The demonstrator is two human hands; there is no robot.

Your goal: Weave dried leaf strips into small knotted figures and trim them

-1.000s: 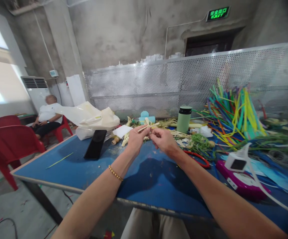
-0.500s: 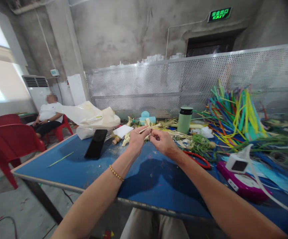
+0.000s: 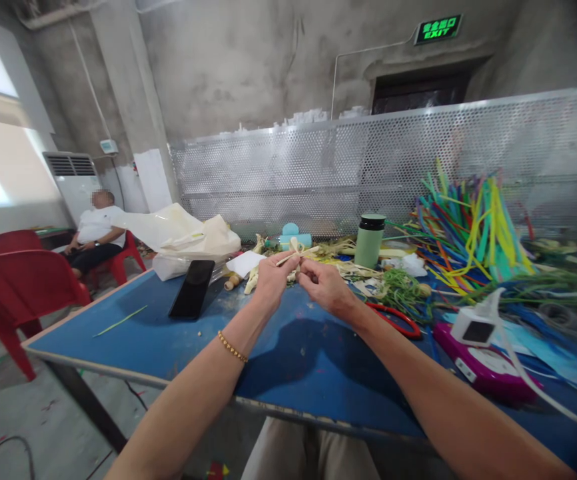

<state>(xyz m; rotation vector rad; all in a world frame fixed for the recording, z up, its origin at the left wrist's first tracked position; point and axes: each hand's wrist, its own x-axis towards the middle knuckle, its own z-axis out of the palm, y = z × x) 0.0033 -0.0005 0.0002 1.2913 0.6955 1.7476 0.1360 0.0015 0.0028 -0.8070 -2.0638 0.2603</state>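
My left hand (image 3: 272, 277) is closed around pale, straw-like strips (image 3: 296, 249), whose loose ends stick out above the fingers. Close beside it, my right hand (image 3: 322, 281) pinches at the same strips with thumb and forefinger. The fingertips of both hands nearly meet, and they hide where the strips come together. Beyond the hands, more pale and yellowish strips (image 3: 353, 272) lie heaped on the blue table (image 3: 168, 357).
Left of my hands lie a black phone (image 3: 192, 289), a white plastic bag (image 3: 183, 233) and a thin green strip (image 3: 120, 321). On the right are a green bottle (image 3: 369, 243), red-handled scissors (image 3: 398, 321), colourful strips (image 3: 478, 227) and a magenta power strip (image 3: 486, 367). A seated person (image 3: 99, 227) is farther off.
Both hands have shifted very slightly, with the strips still between them. Nothing else has visibly moved.
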